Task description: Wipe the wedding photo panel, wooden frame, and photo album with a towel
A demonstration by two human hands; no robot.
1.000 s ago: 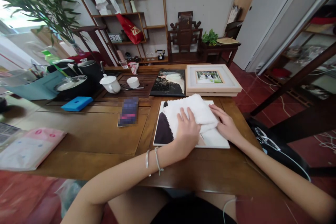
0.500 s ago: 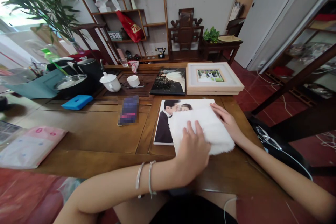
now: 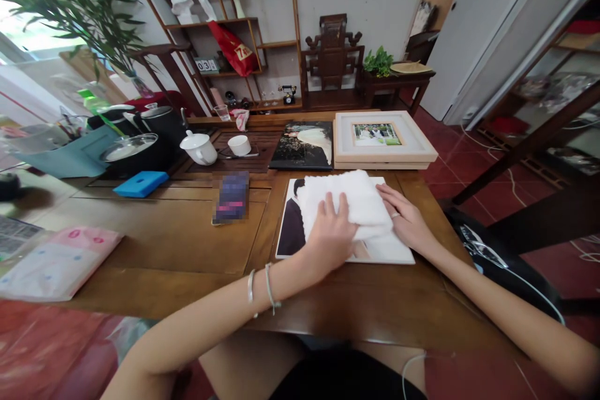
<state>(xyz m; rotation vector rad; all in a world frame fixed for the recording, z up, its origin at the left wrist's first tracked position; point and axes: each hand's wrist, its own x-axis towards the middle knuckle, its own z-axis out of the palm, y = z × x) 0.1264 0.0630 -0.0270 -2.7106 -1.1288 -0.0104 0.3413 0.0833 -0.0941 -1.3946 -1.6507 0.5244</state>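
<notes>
A white fluffy cloth (image 3: pixel 360 194) lies over a photo panel (image 3: pixel 291 231) on the wooden table. Pressed on top of the cloth is my left hand (image 3: pixel 332 228), its fingers spread and stretched out, with bracelets at the wrist. At the panel's right edge rests my right hand (image 3: pixel 407 219), fingers extended and touching the panel beside the cloth. Part of a dark suit shows on the panel's left side. The cloth hides most of the upper and middle picture, while the panel's lower edge is uncovered.
Behind the panel lie a dark photo panel (image 3: pixel 302 147) and stacked light wood frames (image 3: pixel 387 159). Further left are a blurred-out dark item (image 3: pixel 232 198), a white cup (image 3: pixel 239 145), a lidded white teapot (image 3: pixel 199 148), a blue block (image 3: pixel 141 184) and a plastic packet (image 3: pixel 60 265).
My left hand has slid the cloth away from me, toward the panel's far edge. The panel's lower edge has come into view. My right hand stays at the right edge.
</notes>
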